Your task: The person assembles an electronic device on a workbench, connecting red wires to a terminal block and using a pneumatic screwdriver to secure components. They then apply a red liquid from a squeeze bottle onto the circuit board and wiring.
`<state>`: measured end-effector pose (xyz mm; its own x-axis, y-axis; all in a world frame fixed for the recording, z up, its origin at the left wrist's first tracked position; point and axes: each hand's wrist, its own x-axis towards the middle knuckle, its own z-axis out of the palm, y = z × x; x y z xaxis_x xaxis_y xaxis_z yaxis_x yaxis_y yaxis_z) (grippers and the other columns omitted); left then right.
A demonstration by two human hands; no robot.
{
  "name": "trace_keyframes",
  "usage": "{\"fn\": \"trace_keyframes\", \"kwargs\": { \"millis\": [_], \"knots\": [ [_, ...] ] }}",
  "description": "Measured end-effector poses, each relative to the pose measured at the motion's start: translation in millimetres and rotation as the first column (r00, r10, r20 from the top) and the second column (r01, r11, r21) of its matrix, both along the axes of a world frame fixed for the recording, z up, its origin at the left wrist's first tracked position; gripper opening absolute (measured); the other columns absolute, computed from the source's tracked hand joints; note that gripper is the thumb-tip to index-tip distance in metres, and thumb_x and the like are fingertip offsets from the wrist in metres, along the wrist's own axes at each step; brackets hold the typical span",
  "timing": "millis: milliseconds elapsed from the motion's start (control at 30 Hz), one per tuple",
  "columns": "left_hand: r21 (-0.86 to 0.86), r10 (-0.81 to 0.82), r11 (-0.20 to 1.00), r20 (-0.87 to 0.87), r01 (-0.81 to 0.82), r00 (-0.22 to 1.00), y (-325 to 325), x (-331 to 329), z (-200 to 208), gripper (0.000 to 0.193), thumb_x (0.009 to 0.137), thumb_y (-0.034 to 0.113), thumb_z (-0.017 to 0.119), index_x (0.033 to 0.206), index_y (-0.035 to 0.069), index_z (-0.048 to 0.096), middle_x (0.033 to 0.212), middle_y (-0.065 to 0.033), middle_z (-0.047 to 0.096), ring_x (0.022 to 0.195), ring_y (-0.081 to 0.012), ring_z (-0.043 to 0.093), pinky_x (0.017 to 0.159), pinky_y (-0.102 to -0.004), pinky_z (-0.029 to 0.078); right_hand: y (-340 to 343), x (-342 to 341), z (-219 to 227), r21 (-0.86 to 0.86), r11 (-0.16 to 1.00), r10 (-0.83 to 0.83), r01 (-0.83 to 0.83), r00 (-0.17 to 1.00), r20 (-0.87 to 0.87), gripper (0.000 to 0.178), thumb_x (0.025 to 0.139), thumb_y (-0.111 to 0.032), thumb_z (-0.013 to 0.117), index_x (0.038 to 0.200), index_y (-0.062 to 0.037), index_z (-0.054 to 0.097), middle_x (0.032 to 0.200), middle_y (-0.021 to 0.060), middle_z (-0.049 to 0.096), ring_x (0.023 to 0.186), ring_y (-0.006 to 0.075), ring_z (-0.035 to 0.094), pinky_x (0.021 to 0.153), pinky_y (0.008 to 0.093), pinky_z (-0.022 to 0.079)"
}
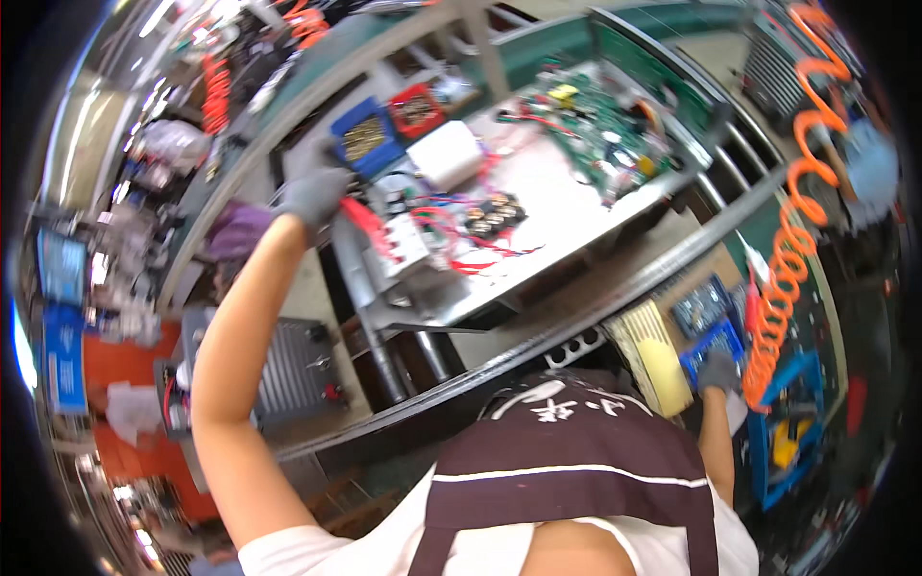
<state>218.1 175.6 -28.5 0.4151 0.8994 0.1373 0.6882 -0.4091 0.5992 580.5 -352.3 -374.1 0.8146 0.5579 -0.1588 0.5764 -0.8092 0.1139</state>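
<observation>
My left hand (315,195), in a grey glove, is at the left edge of a metal chassis (552,216). It is next to a red strip (370,228) beside a white block with red ends; blur hides its fingers. In the chassis are green circuit boards (600,134), a white cylindrical part (447,156), a black terminal part (496,217) and loose red wires. My right hand (717,372), also grey-gloved, reaches down to a blue bin (709,344) at the right. Its fingertips are hidden there, so any hold cannot be made out.
A blue tray (365,144) and a red tray (417,109) of small metal parts stand behind the chassis. Metal rollers (376,355) run beneath it. An orange coiled hose (789,259) hangs at right, near a blue crate (780,432) and a yellow block (663,376).
</observation>
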Motion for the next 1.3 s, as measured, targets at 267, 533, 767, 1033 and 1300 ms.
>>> {"fn": "trace_keyframes", "kwargs": {
  "millis": [267, 533, 767, 1033, 1300],
  "knots": [
    [-0.084, 0.205, 0.970, -0.224, -0.228, 0.953, -1.6, 2.6, 1.4, 0.054, 0.075, 0.009, 0.052, 0.129, 0.012, 0.047, 0.119, -0.0231, 0.058, 0.113, -0.0343, 0.056, 0.098, -0.0353, 0.041, 2.5, 22.7, 22.1, -0.036, 0.988, 0.151, -0.150, 0.989, 0.006, 0.015, 0.067, -0.014, 0.064, 0.079, -0.0051, 0.066, 0.080, 0.0185, 0.064, 0.081, 0.0370, 0.060, 0.075, 0.0462, 0.048],
    [-0.086, 0.219, 0.967, -0.209, -0.241, 0.953, -15.3, 3.3, 11.9, 0.052, 0.075, 0.009, 0.053, 0.126, 0.013, 0.049, 0.112, -0.0220, 0.062, 0.106, -0.0349, 0.059, 0.092, -0.0352, 0.044, 183.9, -70.5, 222.8, 0.929, 0.339, 0.500, 0.151, 0.807, -0.314, 0.012, 0.076, -0.008, 0.063, 0.076, 0.0009, 0.055, 0.074, 0.0114, 0.055, 0.069, 0.0247, 0.052, 0.066, 0.0346, 0.042],
    [-0.056, 0.177, 0.980, -0.190, -0.190, 0.966, -8.3, 3.7, 8.8, 0.051, 0.074, 0.007, 0.052, 0.126, 0.011, 0.049, 0.109, -0.0223, 0.062, 0.106, -0.0354, 0.059, 0.091, -0.0359, 0.044, 431.9, -172.3, 304.3, 0.883, -0.163, 0.891, -0.441, 0.319, 0.324, 0.011, 0.080, -0.019, 0.063, 0.085, -0.0086, 0.062, 0.084, 0.0060, 0.060, 0.086, 0.0284, 0.052, 0.077, 0.0383, 0.041],
    [-0.064, 0.198, 0.975, -0.192, -0.213, 0.961, -12.3, 1.3, 7.2, 0.055, 0.073, 0.008, 0.054, 0.128, 0.013, 0.046, 0.107, -0.0222, 0.062, 0.103, -0.0359, 0.060, 0.089, -0.0367, 0.045, 479.5, -213.4, 283.6, 0.780, -0.029, 0.951, -0.625, 0.223, 0.213, 0.019, 0.084, -0.027, 0.058, 0.095, -0.0118, 0.062, 0.096, 0.0058, 0.060, 0.095, 0.0274, 0.052, 0.089, 0.0426, 0.039],
    [-0.044, 0.207, 0.975, -0.186, -0.218, 0.961, -13.1, 1.9, 5.3, 0.056, 0.073, 0.009, 0.056, 0.128, 0.014, 0.046, 0.108, -0.0220, 0.062, 0.103, -0.0351, 0.060, 0.089, -0.0361, 0.046, 480.0, -219.1, 282.5, 0.764, 0.044, 0.940, -0.644, 0.287, 0.187, 0.017, 0.083, -0.024, 0.056, 0.092, -0.0107, 0.062, 0.096, 0.0076, 0.061, 0.099, 0.0288, 0.053, 0.088, 0.0419, 0.041]
  ]
}}
